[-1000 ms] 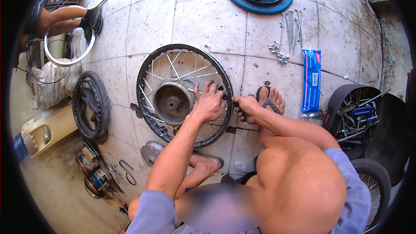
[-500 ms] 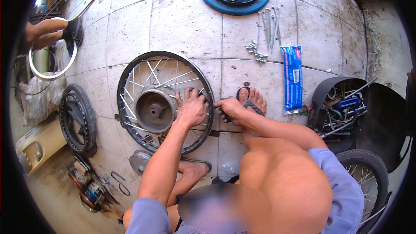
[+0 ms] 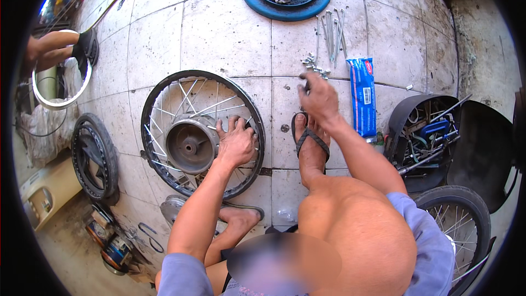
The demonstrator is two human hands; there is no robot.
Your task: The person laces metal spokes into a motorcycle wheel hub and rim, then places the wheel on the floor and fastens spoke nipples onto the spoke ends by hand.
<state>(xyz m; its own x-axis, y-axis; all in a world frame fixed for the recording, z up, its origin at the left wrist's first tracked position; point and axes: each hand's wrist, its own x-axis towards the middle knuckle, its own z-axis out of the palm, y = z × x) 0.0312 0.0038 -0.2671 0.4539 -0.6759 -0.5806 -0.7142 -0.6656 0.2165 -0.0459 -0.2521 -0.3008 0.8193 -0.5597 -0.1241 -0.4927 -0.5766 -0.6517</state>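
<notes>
A black-rimmed spoked wheel (image 3: 147,127) lies flat on the floor, with a grey metal hub (image 3: 192,147) at its middle and silver spokes (image 3: 189,93) running toward the rim. My left hand (image 3: 237,141) reaches over its right side, fingers bent around a spoke between hub and rim; the fingertips are partly hidden. Off the wheel, my right hand (image 3: 319,98) hovers above my sandalled foot, its thumb and forefinger apart and no object visible in it. Just beyond those fingers is a small pile of silver spoke nipples (image 3: 313,66). Several loose spokes (image 3: 333,35) lie farther off.
A blue packet (image 3: 361,98) lies right of my foot. Further right, a black bin (image 3: 397,131) holds tools beside a tyred wheel (image 3: 460,208). A blue round base (image 3: 255,0) stands at the back. At left are a dark rim (image 3: 79,156) and another person's legs (image 3: 57,44).
My right hand has left the wheel's right rim and moved forward and right toward the nipples. My left hand stays on the wheel. The whole view has shifted slightly.
</notes>
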